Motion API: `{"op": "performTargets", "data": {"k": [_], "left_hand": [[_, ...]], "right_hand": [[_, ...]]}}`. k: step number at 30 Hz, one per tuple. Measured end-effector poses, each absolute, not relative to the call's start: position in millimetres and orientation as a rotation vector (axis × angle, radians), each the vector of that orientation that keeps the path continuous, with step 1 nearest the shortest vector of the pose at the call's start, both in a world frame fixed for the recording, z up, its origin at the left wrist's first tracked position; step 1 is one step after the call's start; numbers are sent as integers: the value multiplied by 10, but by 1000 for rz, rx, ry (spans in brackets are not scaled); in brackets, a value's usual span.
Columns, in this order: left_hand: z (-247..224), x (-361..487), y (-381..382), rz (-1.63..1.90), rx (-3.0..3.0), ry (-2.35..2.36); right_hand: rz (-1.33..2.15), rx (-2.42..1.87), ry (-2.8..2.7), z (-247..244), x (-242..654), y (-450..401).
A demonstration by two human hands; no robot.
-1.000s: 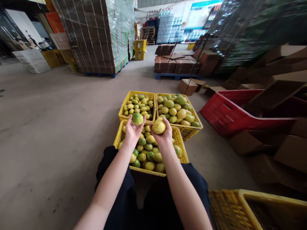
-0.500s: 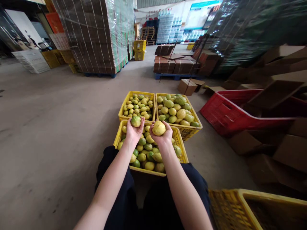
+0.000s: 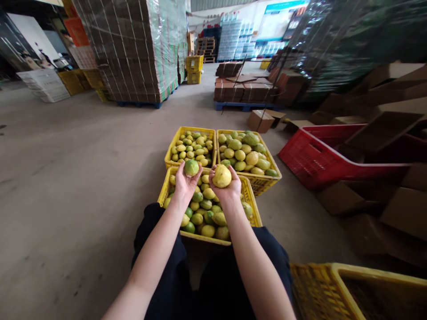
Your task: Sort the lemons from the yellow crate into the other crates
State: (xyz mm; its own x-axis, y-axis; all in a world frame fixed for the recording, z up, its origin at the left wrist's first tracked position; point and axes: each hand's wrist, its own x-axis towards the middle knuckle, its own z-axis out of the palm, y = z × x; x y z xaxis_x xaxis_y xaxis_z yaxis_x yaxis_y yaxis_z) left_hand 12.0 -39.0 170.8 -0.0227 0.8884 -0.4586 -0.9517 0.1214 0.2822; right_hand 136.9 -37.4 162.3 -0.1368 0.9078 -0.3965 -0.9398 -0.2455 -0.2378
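Note:
My left hand (image 3: 184, 184) cups a round green lemon (image 3: 191, 168), palm up, with the fingers curled about it. In my right hand (image 3: 229, 192) rests a larger yellow lemon (image 3: 222, 176), held the same way. Both hands are raised over the near yellow crate (image 3: 255, 209), which is filled with mixed green and yellow lemons (image 3: 207, 204). Just beyond stand two more crates side by side: the left crate (image 3: 167, 153) holds smaller lemons (image 3: 189, 148), the right crate (image 3: 271, 178) bigger ones (image 3: 247, 149). My forearms cover part of the near crate.
A red crate (image 3: 296, 158) with cardboard in it stands to the right, among loose cardboard boxes (image 3: 405, 213). Another yellow crate (image 3: 320, 289) is at my lower right. Wrapped pallet stacks (image 3: 123, 53) and flattened cartons on a blue pallet (image 3: 245, 106) stand farther back.
The lemon in my left hand has turned, showing a greener side, and moved slightly right. The yellow lemon in my right hand has shifted a little.

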Motion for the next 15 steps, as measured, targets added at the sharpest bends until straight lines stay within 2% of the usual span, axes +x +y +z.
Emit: {"op": "performTargets", "data": {"k": [4, 15], "left_hand": [[1709, 114, -387, 1426, -109, 588], [1705, 97, -403, 1410, -68, 580]], "right_hand": [[1630, -536, -25, 1682, 1337, -398], [1738, -559, -19, 1589, 1320, -351]]}}
